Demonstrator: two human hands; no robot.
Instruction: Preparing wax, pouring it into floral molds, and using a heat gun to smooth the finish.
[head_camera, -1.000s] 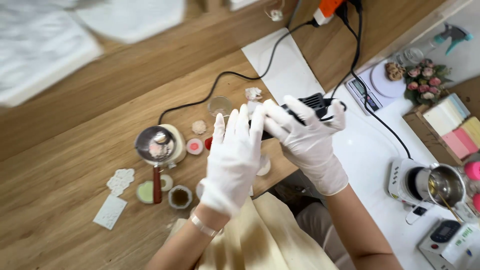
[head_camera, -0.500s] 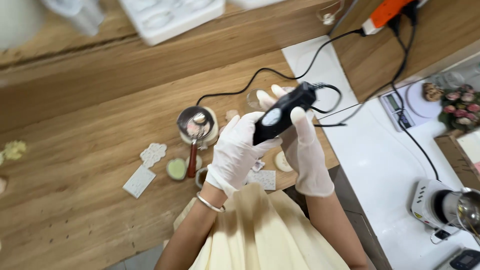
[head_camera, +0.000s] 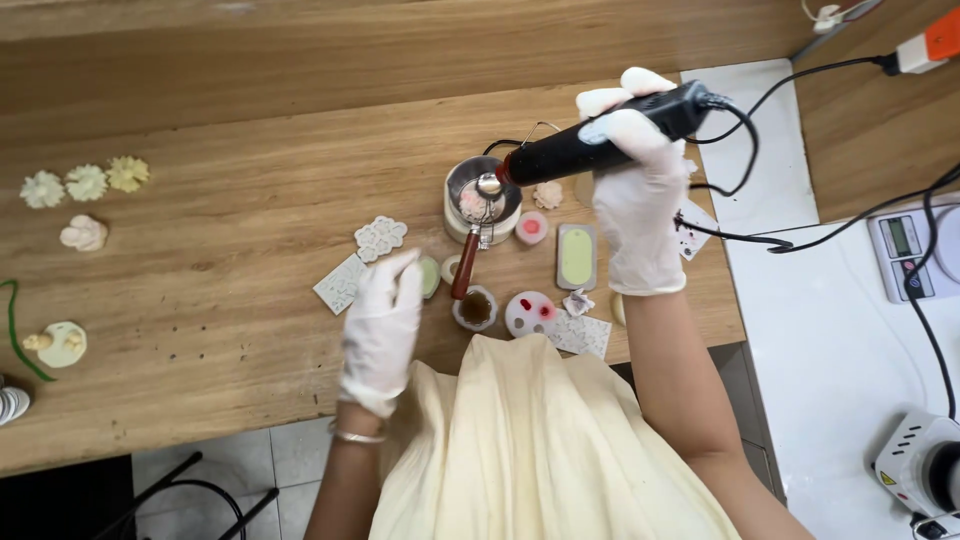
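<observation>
Gripped fully in the gloved right hand (head_camera: 638, 205) is a black corded heating tool (head_camera: 600, 140), fingers wrapped round its body and its nozzle aimed into the small metal melting spoon (head_camera: 482, 195) that sits over a white cup near the tabletop's (head_camera: 220, 230) middle. The gloved left hand (head_camera: 382, 322) is laid flat and holds nothing, fingertips just beside a pale green oval piece (head_camera: 429, 276) and the white lace moulds (head_camera: 380, 237).

Risk is judged chiefly at the nozzle: if it is tilted or pushed, the spoon could be tipped by its wooden handle (head_camera: 464, 266) and the softened contents spilled. The black cord (head_camera: 740, 150) loops beside the wrist; a snag could jerk the tool. The left fingertips lie near the handle.
</observation>
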